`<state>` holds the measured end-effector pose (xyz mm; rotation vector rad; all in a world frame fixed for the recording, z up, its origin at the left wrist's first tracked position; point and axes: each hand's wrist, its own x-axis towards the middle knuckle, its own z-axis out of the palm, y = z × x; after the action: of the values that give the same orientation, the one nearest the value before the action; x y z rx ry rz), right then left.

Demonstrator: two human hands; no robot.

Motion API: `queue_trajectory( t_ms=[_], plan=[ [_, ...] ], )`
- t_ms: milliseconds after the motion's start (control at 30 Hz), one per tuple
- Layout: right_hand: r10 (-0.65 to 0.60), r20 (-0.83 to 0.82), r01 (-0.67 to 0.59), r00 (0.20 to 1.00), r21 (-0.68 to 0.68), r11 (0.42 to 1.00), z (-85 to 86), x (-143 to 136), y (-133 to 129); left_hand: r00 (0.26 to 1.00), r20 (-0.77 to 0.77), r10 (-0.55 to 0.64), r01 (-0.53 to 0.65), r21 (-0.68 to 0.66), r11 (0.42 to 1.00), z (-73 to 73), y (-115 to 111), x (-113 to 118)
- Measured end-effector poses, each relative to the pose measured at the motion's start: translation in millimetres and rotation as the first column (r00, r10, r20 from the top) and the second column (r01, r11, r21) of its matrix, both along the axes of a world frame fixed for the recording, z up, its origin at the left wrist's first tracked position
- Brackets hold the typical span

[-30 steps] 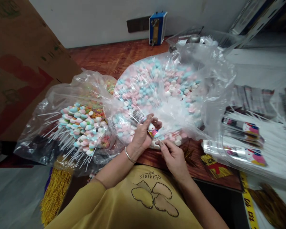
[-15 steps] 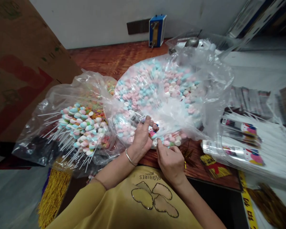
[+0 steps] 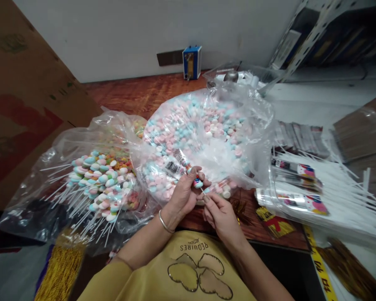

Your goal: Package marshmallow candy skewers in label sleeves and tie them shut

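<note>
My left hand (image 3: pixel 184 193) is closed around a marshmallow skewer in a printed clear wrapper (image 3: pixel 198 182). The wrapper's upper end, with a dark printed label, sticks out past my thumb. A thin white stick (image 3: pixel 202 191) comes out of the lower end, and my right hand (image 3: pixel 221 215) pinches it between thumb and fingertips. Both hands are over the near edge of a large clear bag of pink, blue and white marshmallows (image 3: pixel 188 121). To the left, a heap of marshmallow skewers (image 3: pixel 97 175) on white sticks lies on another clear bag.
On the right are printed wrappers (image 3: pixel 315 203), many white sticks (image 3: pixel 347 184) and a yellow-black packet (image 3: pixel 274 221). Golden twist ties (image 3: pixel 352 267) lie at the lower right. A cardboard box (image 3: pixel 34 104) stands left; a small blue box (image 3: pixel 192 62) is by the wall.
My right hand has turned and now pinches the stick below the wrapped skewer, which shows more clearly in my left hand. The camera view has shifted slightly.
</note>
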<state>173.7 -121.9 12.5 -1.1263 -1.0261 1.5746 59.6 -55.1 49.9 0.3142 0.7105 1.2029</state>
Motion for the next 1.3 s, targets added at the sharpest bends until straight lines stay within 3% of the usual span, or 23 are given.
queue_trajectory(
  t_ms=[67,100,200,233,300,367,467,600,700,767,867,1000,1100,1167,1233,1300],
  plan=[
    [-0.074,0.245,0.020,0.967,0.213,0.977,1.0,3,-1,1.000,-0.017,-0.021,0.021,-0.001,1.000,-0.3,-2,1],
    [-0.152,0.385,0.005,0.910,0.357,0.934,1.2,5,-2,1.000,-0.019,-0.006,0.007,0.004,1.000,-0.6,-3,2],
    [-0.513,0.629,-0.184,0.583,0.718,0.671,-0.9,10,-3,0.997,-0.015,0.069,-0.069,0.006,0.998,0.9,-3,4],
    [-0.607,0.639,-0.271,0.472,0.761,0.590,-2.4,12,-4,0.996,-0.013,0.090,-0.090,-0.013,0.996,2.5,-2,5],
    [-0.711,0.626,-0.399,0.321,0.770,0.498,-5.5,14,-5,0.992,-0.006,0.125,-0.125,-0.074,0.989,7.0,-1,5],
    [-0.741,0.614,-0.451,0.274,0.762,0.465,-7.4,15,-6,0.988,0.005,0.158,-0.156,-0.125,0.980,11.5,0,5],
    [-0.744,0.597,-0.435,0.301,0.780,0.450,-6.7,13,-5,0.985,0.019,0.169,-0.166,-0.121,0.979,13.0,-2,7],
    [-0.736,0.596,-0.374,0.321,0.794,0.480,-2.2,6,-2,0.992,0.027,0.122,-0.120,-0.079,0.990,2.3,-12,18],
    [-0.688,0.621,-0.288,0.377,0.784,0.550,0.7,4,0,0.995,0.029,0.093,-0.091,-0.067,0.994,-5.8,-18,24],
    [-0.584,0.637,-0.181,0.504,0.739,0.649,2.5,5,-1,0.996,0.045,0.082,-0.080,-0.057,0.995,-7.0,-17,23],
    [-0.358,0.557,-0.024,0.750,0.563,0.826,5.4,7,-4,0.990,0.076,0.121,-0.118,-0.043,0.992,-4.3,-7,12],
    [-0.085,0.224,0.036,0.971,0.213,0.976,4.4,5,-7,0.973,0.092,0.210,-0.205,-0.064,0.977,0.1,9,-4],
    [0.051,-0.146,-0.062,0.988,-0.067,0.996,-1.0,-1,-9,0.971,0.100,0.215,-0.210,-0.059,0.976,3.0,14,-11],
    [0.070,-0.279,-0.112,0.958,-0.137,0.984,-4.5,-4,-10,0.973,0.090,0.213,-0.208,-0.056,0.976,4.8,13,-11],
    [0.069,-0.281,-0.109,0.957,-0.130,0.986,-6.4,-7,-11,0.976,0.065,0.207,-0.203,-0.055,0.978,5.3,11,-8],
    [0.049,-0.157,-0.058,0.986,-0.057,0.997,-6.2,-10,-10,0.983,0.037,0.179,-0.177,-0.046,0.983,4.0,6,-2]
  ],
)
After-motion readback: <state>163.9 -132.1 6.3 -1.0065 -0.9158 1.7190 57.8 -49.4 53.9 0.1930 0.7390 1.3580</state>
